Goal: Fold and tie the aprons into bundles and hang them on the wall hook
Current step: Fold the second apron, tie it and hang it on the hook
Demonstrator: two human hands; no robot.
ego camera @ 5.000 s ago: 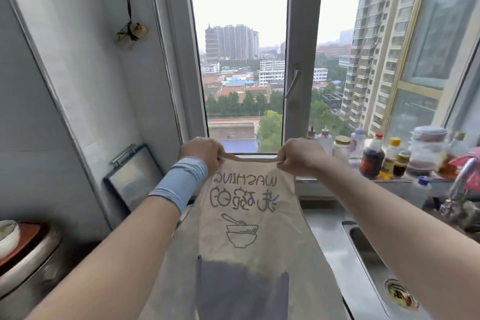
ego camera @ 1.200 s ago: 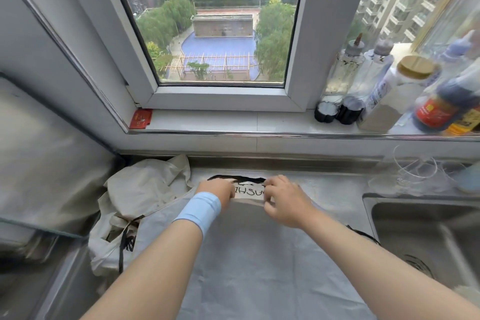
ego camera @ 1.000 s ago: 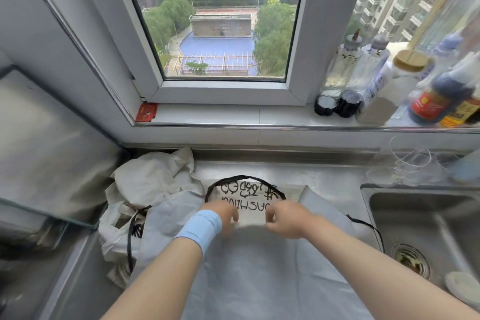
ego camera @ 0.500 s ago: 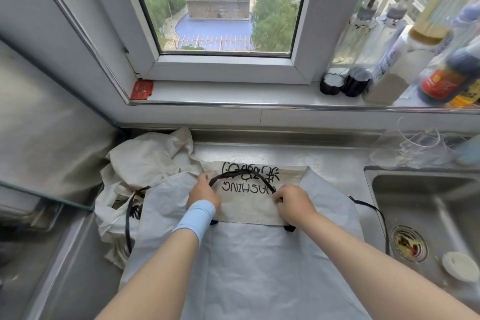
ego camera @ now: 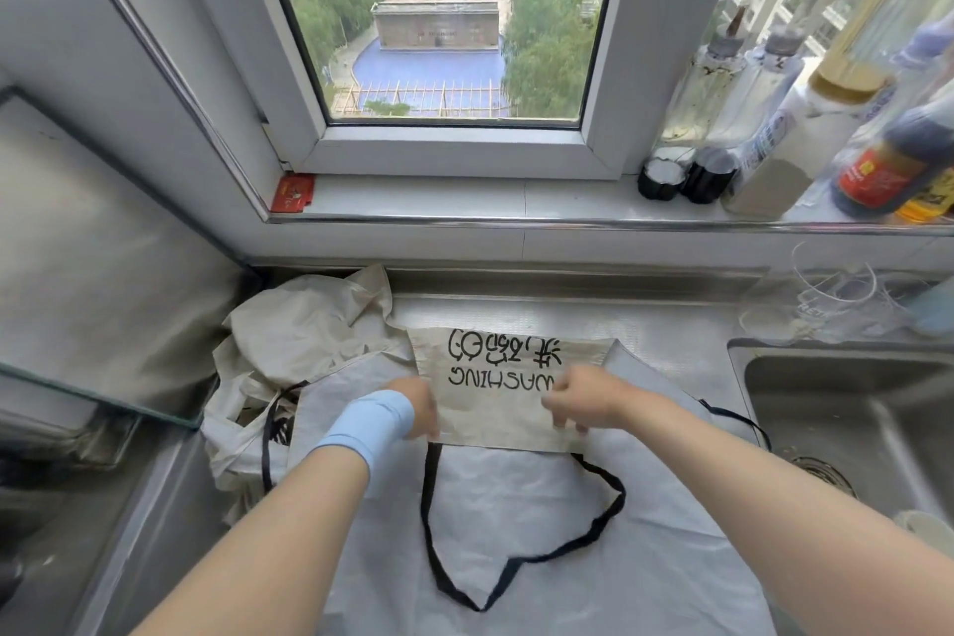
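Two hands are down on the apron [ego camera: 542, 558], which lies flat on the counter [ego camera: 671, 325] with its grey side up and the bib [ego camera: 495, 377] folded back over it, the word WASHING reading upside down between the fingers. Left hand [ego camera: 419, 407], with a blue wristband [ego camera: 369, 424], sits at the bib's left edge; its fingers are tucked out of sight behind the hand and blurred, so whether they pinch the cloth or just press it, I cannot tell. Right hand [ego camera: 581, 398] is on the bib's right side, fingers [ego camera: 565, 421] loosely bent and a little apart, tips touching the cloth just above the bib's near edge, with nothing clamped that I can see. Below both sets of fingertips the black strap [ego camera: 521, 553] runs out from under the bib and lies in a slack loop on the grey cloth, touching neither hand. Out beyond the left hand's knuckles, a second apron [ego camera: 309, 336] sits crumpled in a heap against the back of the counter, its edge touching the flat one. Well off to the right of the right hand is the sink [ego camera: 852, 393], with glasses [ego camera: 826, 300] behind it. Far beyond the fingertips, up on the sill [ego camera: 464, 201], stand bottles [ego camera: 774, 145] at the right and a red card [ego camera: 294, 191] at the left.
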